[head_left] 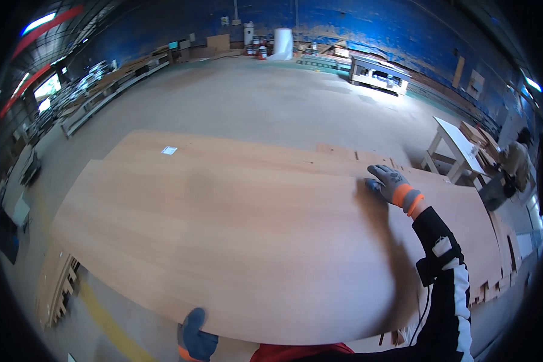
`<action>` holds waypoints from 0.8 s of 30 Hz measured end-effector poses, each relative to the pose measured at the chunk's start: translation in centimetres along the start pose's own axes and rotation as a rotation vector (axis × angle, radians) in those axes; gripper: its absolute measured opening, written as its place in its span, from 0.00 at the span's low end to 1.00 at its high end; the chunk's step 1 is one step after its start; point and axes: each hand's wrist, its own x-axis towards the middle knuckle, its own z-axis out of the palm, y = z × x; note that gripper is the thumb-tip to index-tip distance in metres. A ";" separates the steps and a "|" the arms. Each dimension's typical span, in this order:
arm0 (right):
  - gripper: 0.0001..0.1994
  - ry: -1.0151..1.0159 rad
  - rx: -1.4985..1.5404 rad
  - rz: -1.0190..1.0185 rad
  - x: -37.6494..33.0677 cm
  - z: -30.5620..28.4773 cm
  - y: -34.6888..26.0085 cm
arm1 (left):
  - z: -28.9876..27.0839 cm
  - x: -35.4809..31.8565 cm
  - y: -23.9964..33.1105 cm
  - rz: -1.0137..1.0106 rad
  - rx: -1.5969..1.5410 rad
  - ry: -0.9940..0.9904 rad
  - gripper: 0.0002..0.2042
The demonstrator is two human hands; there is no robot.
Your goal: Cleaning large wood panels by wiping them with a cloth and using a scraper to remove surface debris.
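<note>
Handling a broad wooden panel (241, 235) lying in front, overlapping other wooden sheets (470, 223); stretching the gloved right hand (391, 183) to its far edge, unable to tell whether clamped or resting; gripping the near edge with the gloved left hand (198, 339), thumb on top; facing a small white label (169, 150) beyond

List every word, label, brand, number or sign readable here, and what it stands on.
No text is legible.
White label on the wooden boards: too small to read.
Small pale sign on the blue wall: too small.
Dark marking on the right glove: too blurred.
</note>
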 end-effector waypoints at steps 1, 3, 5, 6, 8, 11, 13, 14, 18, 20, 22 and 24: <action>0.24 -0.005 0.007 -0.029 1.0 0.7 0.2 | -0.2 -0.1 0.1 0.015 -0.010 0.025 0.21; 0.24 -0.156 0.180 0.117 2.9 2.1 0.2 | -0.4 0.0 0.1 0.093 0.231 -0.088 0.25; 0.24 -0.184 0.205 0.074 4.0 2.7 -0.8 | -2.9 0.4 -0.6 0.022 0.203 -0.040 0.25; 0.24 -0.181 0.194 0.070 4.0 2.8 0.0 | -4.2 0.9 -1.3 -0.074 0.173 -0.039 0.26; 0.25 -0.182 0.187 0.054 4.8 2.2 0.3 | -6.0 2.3 -3.1 -0.029 0.224 -0.062 0.25; 0.30 -0.249 0.070 0.281 5.1 0.1 0.2 | -5.5 2.9 -4.9 0.022 0.164 -0.069 0.25; 0.35 -0.318 0.036 0.318 6.2 -1.1 -0.6 | -5.0 2.7 -5.1 0.032 0.040 -0.048 0.26; 0.40 -0.314 -0.003 0.324 6.8 -0.1 0.6 | -4.7 2.1 -4.8 -0.037 -0.014 0.016 0.24; 0.41 -0.335 0.003 0.316 9.1 1.3 0.4 | -5.3 3.5 -3.3 0.123 -0.318 0.030 0.28; 0.41 -0.174 0.020 0.227 7.3 1.2 2.0 | -5.3 5.2 -1.9 0.155 -0.393 0.014 0.29; 0.39 -0.091 0.003 0.302 6.0 0.0 2.5 | -6.5 7.3 -2.2 0.243 -0.299 0.072 0.30; 0.39 -0.055 -0.025 0.305 5.3 -1.0 0.8 | -9.3 8.1 -3.5 0.358 -0.166 0.173 0.31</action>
